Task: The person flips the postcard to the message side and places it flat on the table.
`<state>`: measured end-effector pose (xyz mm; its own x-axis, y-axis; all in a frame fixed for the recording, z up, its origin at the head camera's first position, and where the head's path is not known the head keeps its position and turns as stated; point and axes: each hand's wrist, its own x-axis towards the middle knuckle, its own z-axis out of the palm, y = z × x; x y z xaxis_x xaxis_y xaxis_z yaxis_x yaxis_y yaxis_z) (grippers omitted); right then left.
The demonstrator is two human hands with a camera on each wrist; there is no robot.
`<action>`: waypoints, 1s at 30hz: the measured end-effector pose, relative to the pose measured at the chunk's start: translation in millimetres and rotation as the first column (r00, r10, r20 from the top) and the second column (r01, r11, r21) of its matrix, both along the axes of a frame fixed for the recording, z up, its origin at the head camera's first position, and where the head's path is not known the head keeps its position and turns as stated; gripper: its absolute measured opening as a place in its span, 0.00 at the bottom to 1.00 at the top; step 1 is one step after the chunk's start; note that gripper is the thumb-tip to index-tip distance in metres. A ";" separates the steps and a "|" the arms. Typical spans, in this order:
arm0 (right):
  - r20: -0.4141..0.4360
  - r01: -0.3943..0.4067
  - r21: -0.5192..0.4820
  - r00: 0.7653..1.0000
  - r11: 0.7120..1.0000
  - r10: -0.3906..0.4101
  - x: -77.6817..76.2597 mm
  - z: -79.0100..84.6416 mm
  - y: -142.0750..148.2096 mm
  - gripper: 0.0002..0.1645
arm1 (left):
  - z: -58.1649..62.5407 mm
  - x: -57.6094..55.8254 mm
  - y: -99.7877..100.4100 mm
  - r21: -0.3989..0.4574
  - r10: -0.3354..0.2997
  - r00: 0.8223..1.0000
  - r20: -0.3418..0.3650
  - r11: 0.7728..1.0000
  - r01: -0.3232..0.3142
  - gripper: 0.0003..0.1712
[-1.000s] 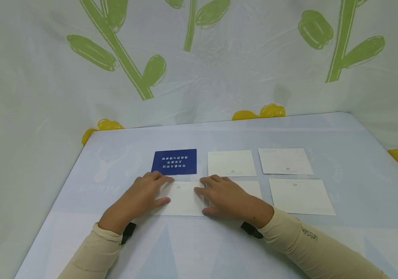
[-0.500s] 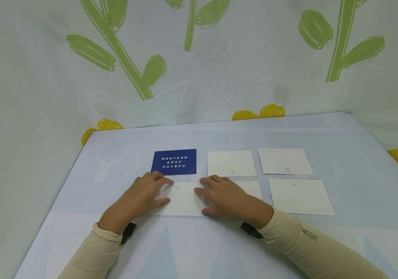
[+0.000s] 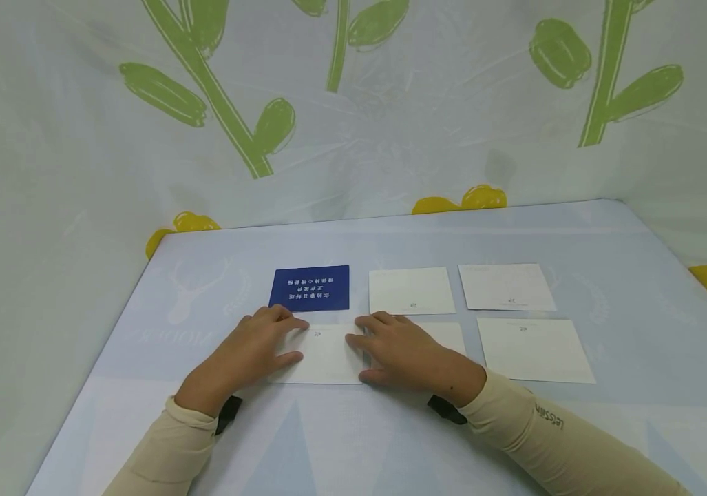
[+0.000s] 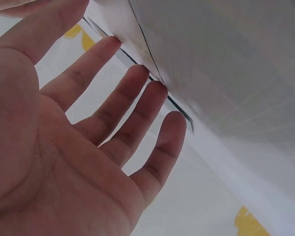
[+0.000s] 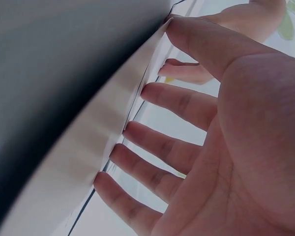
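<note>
A white card (image 3: 331,358) with a small dark mark near its top edge lies flat on the table, between my two hands. My left hand (image 3: 252,350) rests at its left side, thumb and fingers spread on the card. From the right, my right hand (image 3: 405,350) touches the card's right edge with its fingertips and covers part of a second white card (image 3: 449,335). In the left wrist view, the left fingers (image 4: 132,93) are spread and gently bent, tips against the surface. The right fingers (image 5: 152,137) look much the same in the right wrist view.
Behind the left hand lies a dark blue card (image 3: 310,289) with white characters. More white cards (image 3: 412,291) lie to the right, in two rows. The pale blue table (image 3: 341,448) meets a white cloth (image 3: 390,158) printed with green leaves.
</note>
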<state>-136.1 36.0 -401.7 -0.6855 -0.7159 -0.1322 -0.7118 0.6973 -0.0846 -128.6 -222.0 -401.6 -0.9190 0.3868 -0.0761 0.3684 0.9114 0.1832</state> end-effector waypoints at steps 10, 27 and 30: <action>-0.011 -0.002 0.005 1.000 1.000 0.002 -0.1 1.1 -0.8 0.35 | 2.3 0.3 -0.6 -0.012 0.002 1.000 -0.004 1.000 -0.002 0.29; -0.036 -0.023 0.003 0.999 1.000 0.023 1.7 1.3 -0.5 0.34 | 18.8 -4.6 -1.9 0.033 0.002 1.000 -0.023 0.999 -0.001 0.25; -0.039 -0.026 0.000 0.999 1.000 0.026 1.5 1.1 0.1 0.34 | 21.4 -11.5 0.6 0.029 0.000 1.000 -0.023 1.000 0.000 0.25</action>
